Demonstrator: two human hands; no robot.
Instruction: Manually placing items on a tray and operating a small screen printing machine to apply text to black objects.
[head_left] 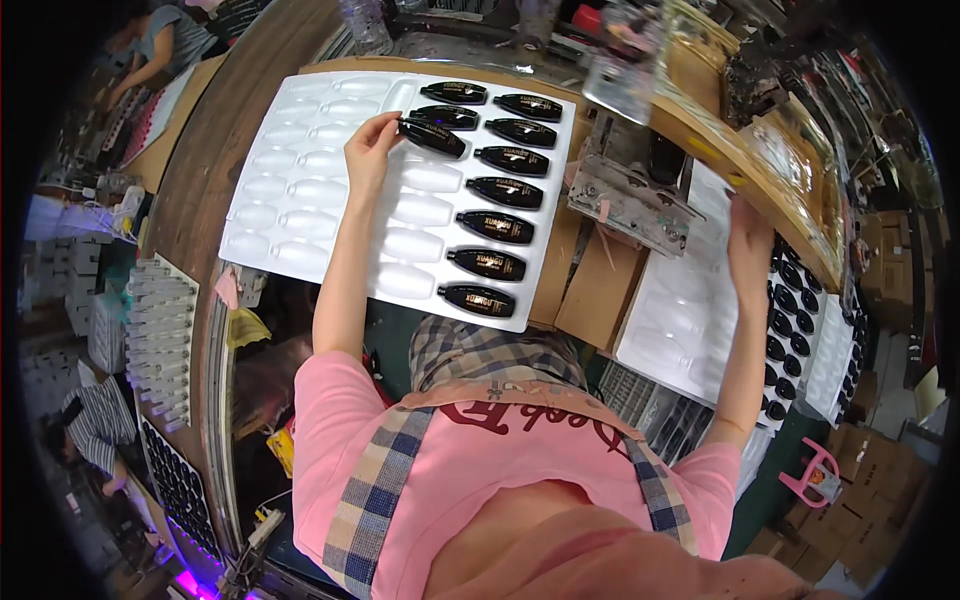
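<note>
In my left hand (372, 150) is the narrow end of a glossy black bottle-shaped piece (436, 139) with gold print, pinched between thumb and fingers. It is tilted over the white moulded tray (330, 260), close against another black piece (447, 118) in the second column from the right. A full column of such printed pieces (506, 191) lies along the tray's right side, while the hollows on the left are bare. Off to the right, my right hand (748, 240) is at the edge of a wooden frame (745, 150), above a second white tray (665, 310). Its fingers are blurred and partly hidden.
A metal fixture (635, 190) stands between the two trays, below the wooden frame. More black pieces (788, 330) lie in trays at far right, near a pink stool (815, 475). At left are a rack of pale tubes (162, 340) and two other people working.
</note>
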